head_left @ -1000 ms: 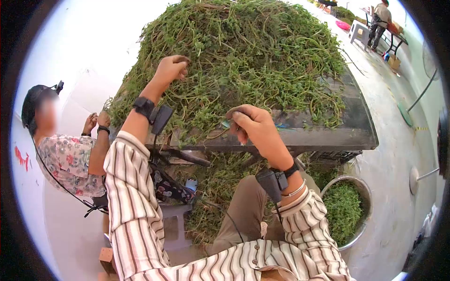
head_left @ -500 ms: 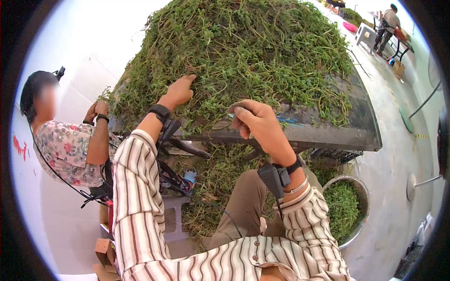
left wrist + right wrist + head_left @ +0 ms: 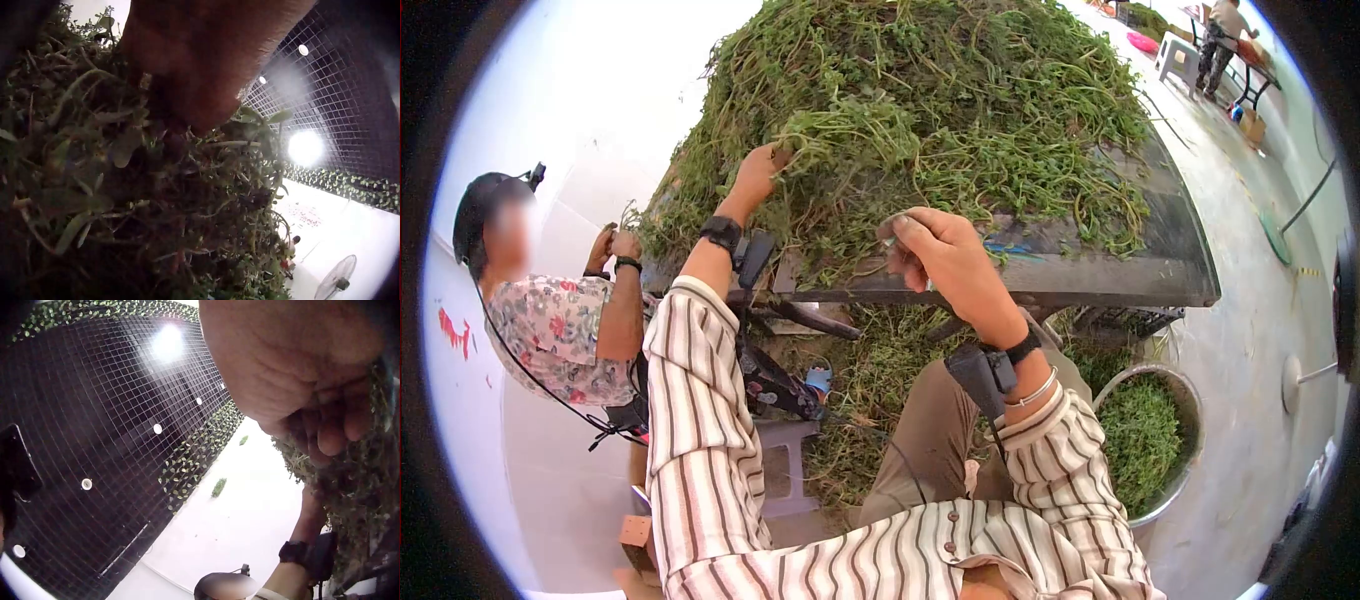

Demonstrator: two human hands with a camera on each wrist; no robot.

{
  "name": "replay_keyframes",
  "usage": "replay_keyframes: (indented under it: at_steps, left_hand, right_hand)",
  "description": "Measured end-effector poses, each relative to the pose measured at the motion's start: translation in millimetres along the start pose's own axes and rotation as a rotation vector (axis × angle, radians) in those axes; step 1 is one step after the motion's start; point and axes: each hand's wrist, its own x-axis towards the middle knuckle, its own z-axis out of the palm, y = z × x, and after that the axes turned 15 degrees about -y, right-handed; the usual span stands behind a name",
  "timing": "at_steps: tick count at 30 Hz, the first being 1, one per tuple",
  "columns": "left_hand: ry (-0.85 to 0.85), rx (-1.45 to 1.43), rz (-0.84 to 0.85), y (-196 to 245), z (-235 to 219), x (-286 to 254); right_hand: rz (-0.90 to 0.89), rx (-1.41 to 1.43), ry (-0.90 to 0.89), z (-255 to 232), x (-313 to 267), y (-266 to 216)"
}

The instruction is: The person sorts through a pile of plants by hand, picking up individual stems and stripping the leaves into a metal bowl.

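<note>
presently, the step in hand appears to be drawing a clump (image 3: pixel 865 132) out of the heap of greens (image 3: pixel 1010 110). the heap covers much of the counter (image 3: pixel 1140 284) and reaches close to its near edge. the left hand (image 3: pixel 752 182) is on the heap's near left side, its grip closed on the clump's left end, fingertips partly hidden among stems. the right hand (image 3: pixel 958 268) is above the near edge, fingers curled; whether its grip holds anything small cannot be told. a basin (image 3: pixel 1197 425) with more greens is below the near right corner.

the next move calls for a firm left grip and a gradual pull toward the near edge, with the right hand ready to meet the stems. caution: the stems look tangled; a hard pull could drag neighbouring stems along or tear them.
</note>
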Motion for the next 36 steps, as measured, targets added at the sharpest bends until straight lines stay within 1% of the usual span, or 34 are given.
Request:
replay_keyframes:
  at_steps: [2, 3, 4, 6, 7, 8, 10, 11, 13, 15, 16, 17, 19, 20, 22, 23, 25, 27, 30, 31, 33, 35, 36]
  left_hand:
    - [-0.010, -0.117, -0.123, 10, 2, -4]
    - [-0.052, -0.058, -0.203, 15, 2, -5]
    - [-0.054, -0.054, -0.201, 18, 2, -6]
    - [-0.070, 0.083, -0.175, 25, 1, -8]
    - [-0.021, 0.093, -0.147, 35, 0, -11]
    - [-0.024, 0.097, -0.147, 38, 2, -14]
    - [-0.011, 0.243, -0.133, 43, 4, -17]
    - [-0.014, 0.249, -0.127, 43, 6, -18]
    - [0.084, 0.300, -0.102, 44, 10, -22]
    - [0.065, 0.300, -0.090, 45, 10, -27]
    - [0.049, 0.296, -0.081, 47, 8, -30]
    - [0.048, 0.297, -0.082, 58, 3, -34]
    - [0.040, 0.273, -0.052, 79, -8, -41]
    - [0.042, 0.273, -0.062, 84, -14, -43]
    - [0.112, 0.267, 0.004, 91, -27, -40]
    - [0.155, 0.296, 0.011, 92, -35, -38]
    - [0.149, 0.237, -0.015, 99, -53, -37]
    - [0.124, 0.136, -0.046, 93, -63, -32]
    - [0.177, 0.162, -0.053, 86, -77, -17]
    - [0.153, 0.129, -0.077, 85, -86, -12]
    - [0.172, 0.113, -0.088, 93, -106, -4]
    - [0.194, 0.105, -0.089, 92, -111, 7]
    - [0.356, 0.157, 0.080, 90, -110, 15]
  right_hand:
    - [0.012, 0.002, -0.005, 2, -1, -4]
    - [0.009, 0.005, -0.001, 2, 0, -4]
    - [-0.019, 0.014, 0.014, 4, 1, -4]
    - [-0.048, 0.028, 0.028, 4, 1, -5]
    - [-0.053, 0.033, 0.030, 3, 1, -5]
    - [-0.058, 0.040, 0.033, 2, 0, -6]
    - [-0.075, 0.065, 0.039, 0, -1, -7]
    - [-0.090, 0.083, 0.043, -1, -1, -8]
    - [-0.104, 0.067, 0.041, -4, -2, -10]
    - [-0.113, 0.050, 0.032, -5, -3, -11]
    - [-0.079, 0.037, 0.016, -6, -3, -12]
    - [-0.047, 0.022, 0.000, -6, -3, -13]
    - [-0.060, 0.047, 0.017, -3, 0, -10]
    - [-0.075, 0.067, 0.034, 0, 1, -9]
    - [-0.069, 0.074, 0.029, 1, 1, -8]
    - [-0.067, 0.079, 0.036, 1, 0, -8]
    - [-0.060, 0.077, 0.034, 1, 1, -4]
    - [-0.051, 0.073, 0.025, 2, 1, -1]
    - [-0.011, 0.019, -0.023, 7, 4, 2]
    - [0.002, 0.012, -0.033, 10, 6, 3]
    - [0.018, 0.002, -0.045, 13, 9, 7]
    - [0.027, -0.049, -0.084, 15, 11, 8]
    - [0.024, -0.058, -0.085, 16, 11, 8]
